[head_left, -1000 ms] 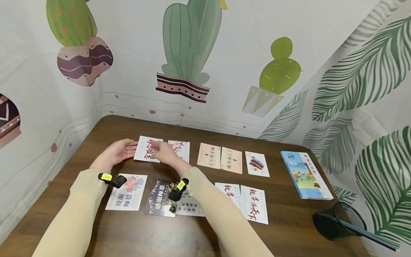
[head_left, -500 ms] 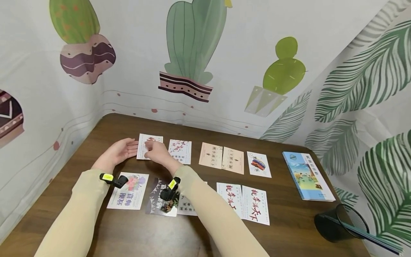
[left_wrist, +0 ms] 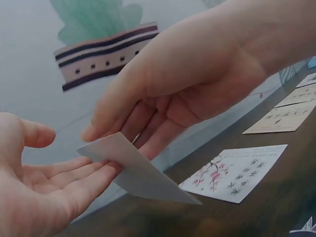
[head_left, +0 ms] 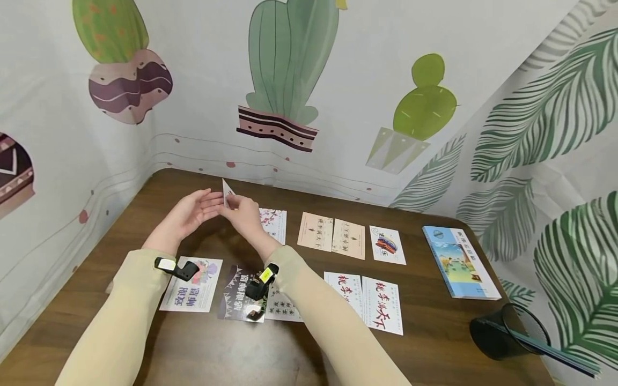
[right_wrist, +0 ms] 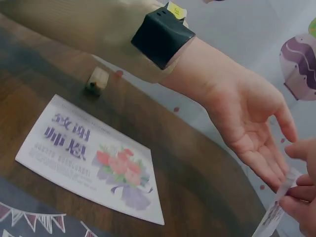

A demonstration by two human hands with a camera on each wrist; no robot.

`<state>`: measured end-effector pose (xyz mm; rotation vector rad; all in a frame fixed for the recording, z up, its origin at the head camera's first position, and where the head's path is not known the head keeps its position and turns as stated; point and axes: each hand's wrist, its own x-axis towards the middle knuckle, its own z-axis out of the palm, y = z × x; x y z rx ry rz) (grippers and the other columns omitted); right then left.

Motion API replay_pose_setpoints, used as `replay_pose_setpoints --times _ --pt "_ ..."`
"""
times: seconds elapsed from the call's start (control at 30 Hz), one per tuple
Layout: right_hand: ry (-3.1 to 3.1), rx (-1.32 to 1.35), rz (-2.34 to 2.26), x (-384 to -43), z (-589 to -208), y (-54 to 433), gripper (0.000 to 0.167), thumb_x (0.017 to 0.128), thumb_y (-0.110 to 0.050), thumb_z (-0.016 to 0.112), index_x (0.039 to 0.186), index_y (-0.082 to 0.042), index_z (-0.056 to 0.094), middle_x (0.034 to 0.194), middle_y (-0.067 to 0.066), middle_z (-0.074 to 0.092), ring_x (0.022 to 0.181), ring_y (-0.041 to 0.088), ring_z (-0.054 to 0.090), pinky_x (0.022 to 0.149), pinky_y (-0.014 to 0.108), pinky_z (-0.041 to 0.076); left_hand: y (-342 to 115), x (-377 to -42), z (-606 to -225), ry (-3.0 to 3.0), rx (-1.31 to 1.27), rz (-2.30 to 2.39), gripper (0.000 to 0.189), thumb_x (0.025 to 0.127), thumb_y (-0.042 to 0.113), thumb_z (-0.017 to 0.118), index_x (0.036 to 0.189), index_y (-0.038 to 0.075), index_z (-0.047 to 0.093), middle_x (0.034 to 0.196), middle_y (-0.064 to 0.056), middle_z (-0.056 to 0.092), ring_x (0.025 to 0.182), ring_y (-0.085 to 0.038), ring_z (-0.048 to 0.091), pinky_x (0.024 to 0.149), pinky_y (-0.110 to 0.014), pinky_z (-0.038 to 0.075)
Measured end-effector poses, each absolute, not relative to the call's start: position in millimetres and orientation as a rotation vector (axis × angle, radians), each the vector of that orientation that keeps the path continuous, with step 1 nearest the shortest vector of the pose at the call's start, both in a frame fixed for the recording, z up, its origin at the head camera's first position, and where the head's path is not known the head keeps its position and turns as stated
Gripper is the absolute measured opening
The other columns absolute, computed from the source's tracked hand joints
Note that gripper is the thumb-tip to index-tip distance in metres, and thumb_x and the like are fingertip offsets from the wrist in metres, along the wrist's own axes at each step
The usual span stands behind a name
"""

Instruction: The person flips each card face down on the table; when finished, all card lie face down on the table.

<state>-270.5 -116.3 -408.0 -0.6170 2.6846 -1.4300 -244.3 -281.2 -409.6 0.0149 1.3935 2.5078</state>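
A white card [head_left: 227, 193] with red writing stands tilted above the table's far left part. My right hand [head_left: 246, 219] pinches it between thumb and fingers. My left hand [head_left: 192, 213] is palm up with fingers extended, its fingertips at the card's edge. In the left wrist view, the plain back of the card faces the camera, beside the left fingertips. Just right of my right hand lies a plum-blossom card [head_left: 273, 225], partly covered by it. Nearer me lies a flower-bouquet card [head_left: 192, 285], partly behind my left wrist, and a dark purple card [head_left: 233, 300].
Farther right lie two peach cards [head_left: 315, 231] and a colourful card [head_left: 388, 245]. In front are a grey card [head_left: 285, 310] and white cards with red characters [head_left: 383, 305]. A book [head_left: 461, 262] and a black pen cup [head_left: 497, 335] stand right. A small block [right_wrist: 98, 80] sits near the left sleeve.
The card lay flat on the table under my right hand; now it is lifted and tilted on edge. My left hand has risen slightly and moved right towards it.
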Motion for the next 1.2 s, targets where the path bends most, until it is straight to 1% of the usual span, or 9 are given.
replay_pose_setpoints --times 0.13,0.23,0.4,0.6,0.77,0.9,1.03,1.13,1.2 --pt "2.657 -0.542 -1.534 -269.8 -400.9 -115.2 0.036 0.084 -0.013 0.073 0.119 -0.003 0.07 0.109 0.009 0.074 0.101 0.018 0.071 0.083 0.014 0.053 -274.5 -242.3 -400.9 1.481 0.02 2.497 0.052 0.107 0.022 0.038 0.145 -0.011 0.028 0.099 0.003 0.073 0.096 -0.008 0.069 0.084 -0.018 0.056" --pt "2.592 -0.491 -1.62 -269.9 -398.1 -113.9 0.036 0.082 -0.006 0.072 0.117 -0.002 0.07 0.108 0.011 0.075 0.099 0.019 0.072 0.08 0.013 0.054 -271.9 -240.3 -399.1 1.51 0.028 2.501 0.062 0.107 0.021 0.038 0.148 -0.017 0.013 0.1 0.003 0.073 0.097 -0.008 0.069 0.086 -0.019 0.056" --pt "2.441 -0.421 -1.823 -271.3 -401.2 -111.7 0.033 0.081 0.002 0.067 0.113 0.001 0.071 0.105 0.014 0.075 0.097 0.02 0.072 0.074 0.013 0.055 -271.8 -236.7 -403.8 1.481 0.062 2.549 0.044 0.107 0.018 0.038 0.141 -0.01 0.036 0.104 -0.001 0.074 0.102 -0.01 0.069 0.091 -0.02 0.055" --pt "2.326 -0.209 -2.001 -275.5 -413.5 -110.7 0.032 0.08 0.007 0.062 0.11 0.003 0.072 0.104 0.017 0.074 0.092 0.015 0.07 0.07 0.018 0.057 -275.1 -232.8 -407.8 1.509 0.09 2.543 0.04 0.107 0.016 0.037 0.139 -0.008 0.035 0.108 -0.001 0.073 0.104 -0.011 0.069 0.093 -0.02 0.054" --pt "2.242 0.055 -2.054 -277.6 -428.5 -112.6 0.033 0.08 0.009 0.06 0.11 0.004 0.071 0.102 0.017 0.073 0.087 0.013 0.065 0.067 0.019 0.054 -285.4 -229.1 -410.8 1.527 0.067 2.521 0.023 0.106 0.014 0.039 0.119 0.003 0.054 0.104 -0.001 0.074 0.102 -0.012 0.07 0.092 -0.02 0.055" --pt "2.204 0.162 -2.063 -276.7 -441.0 -115.1 0.036 0.077 0.011 0.057 0.111 0.007 0.069 0.101 0.018 0.073 0.084 0.014 0.065 0.065 0.019 0.053 -288.7 -229.7 -417.9 1.622 -0.012 2.417 0.04 0.107 0.017 0.034 0.14 -0.007 0.039 0.104 0.003 0.071 0.099 -0.005 0.068 0.096 -0.02 0.052" --pt "2.248 0.218 -2.038 -274.4 -450.1 -117.8 0.036 0.076 0.011 0.057 0.11 0.007 0.069 0.099 0.017 0.073 0.084 0.016 0.067 0.066 0.019 0.054 -283.6 -233.2 -427.9 1.782 -0.068 2.24 0.06 0.108 0.021 0.027 0.15 -0.014 0.004 0.141 -0.022 0.05 0.116 -0.005 0.059 0.118 -0.032 0.032" --pt "2.329 0.206 -1.943 -272.6 -454.1 -119.1 0.035 0.078 0.009 0.06 0.111 0.005 0.07 0.1 0.016 0.073 0.089 0.017 0.066 0.069 0.019 0.053 -280.0 -234.4 -433.0 1.853 -0.099 2.15 0.059 0.108 0.024 0.021 0.151 -0.013 0.001 0.158 -0.032 0.013 0.141 -0.023 0.039 0.123 -0.043 0.014" --pt "2.398 0.174 -1.846 -271.6 -455.5 -118.8 0.034 0.079 0.006 0.062 0.111 0.003 0.071 0.101 0.014 0.074 0.093 0.017 0.066 0.071 0.019 0.053 -279.1 -234.8 -434.9 1.861 -0.122 2.13 0.059 0.108 0.024 0.017 0.151 -0.012 -0.001 0.158 -0.033 0.005 0.148 -0.034 0.019 0.124 -0.046 0.009"
